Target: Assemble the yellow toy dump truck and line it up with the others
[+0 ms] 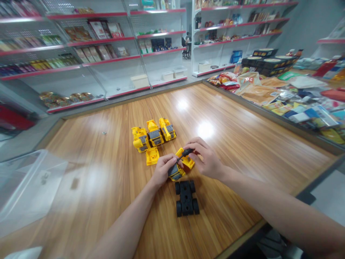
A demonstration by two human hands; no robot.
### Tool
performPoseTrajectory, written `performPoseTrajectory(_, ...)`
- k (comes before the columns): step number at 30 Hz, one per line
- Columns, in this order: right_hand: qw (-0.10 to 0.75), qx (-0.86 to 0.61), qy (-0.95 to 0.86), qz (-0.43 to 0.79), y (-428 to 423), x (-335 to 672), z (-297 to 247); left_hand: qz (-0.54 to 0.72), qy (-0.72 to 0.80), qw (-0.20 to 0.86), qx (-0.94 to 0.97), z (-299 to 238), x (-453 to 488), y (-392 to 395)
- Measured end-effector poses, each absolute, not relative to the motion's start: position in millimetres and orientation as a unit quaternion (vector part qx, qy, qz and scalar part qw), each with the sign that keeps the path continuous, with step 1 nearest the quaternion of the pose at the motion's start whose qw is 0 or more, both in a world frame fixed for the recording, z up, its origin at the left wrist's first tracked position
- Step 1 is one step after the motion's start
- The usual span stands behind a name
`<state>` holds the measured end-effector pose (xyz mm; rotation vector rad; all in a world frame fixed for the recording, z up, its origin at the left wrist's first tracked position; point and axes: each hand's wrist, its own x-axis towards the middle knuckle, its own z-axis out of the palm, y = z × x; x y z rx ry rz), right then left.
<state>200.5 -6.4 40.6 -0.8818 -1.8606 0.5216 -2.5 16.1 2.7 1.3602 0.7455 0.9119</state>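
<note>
Cab is between chassis and yellow trucks.

Three yellow toy trucks, one yellow tray-like part beside them, one grey-and-yellow cab, one screwdriver and one black chassis with four wheels; one clear bin toward the table's left edge.

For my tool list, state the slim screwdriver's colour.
The slim screwdriver in the right hand is black; head view.
</note>
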Motion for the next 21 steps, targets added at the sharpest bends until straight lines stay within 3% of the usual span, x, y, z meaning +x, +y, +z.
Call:
performPoseTrajectory(7, 0.469, -0.447, -0.73, 0.219, 1.3, 202.3, 33.0, 0.395, 0.315, 0.635, 0.584, -0.3, -2.9, 16.4)
performPoseTrajectory(14, 0.484, -0.355, -0.766, 0.228, -5.4, 200.2, 37.7, 0.397, 0.307, 0.637, 0.585, -0.3, -3.1, 17.2)
performPoseTrajectory(21, 0.462, -0.426, -0.746, 0.219, -1.9, 202.1, 33.7, 0.396, 0.315, 0.631, 0.588, 0.4, -3.0, 16.8)
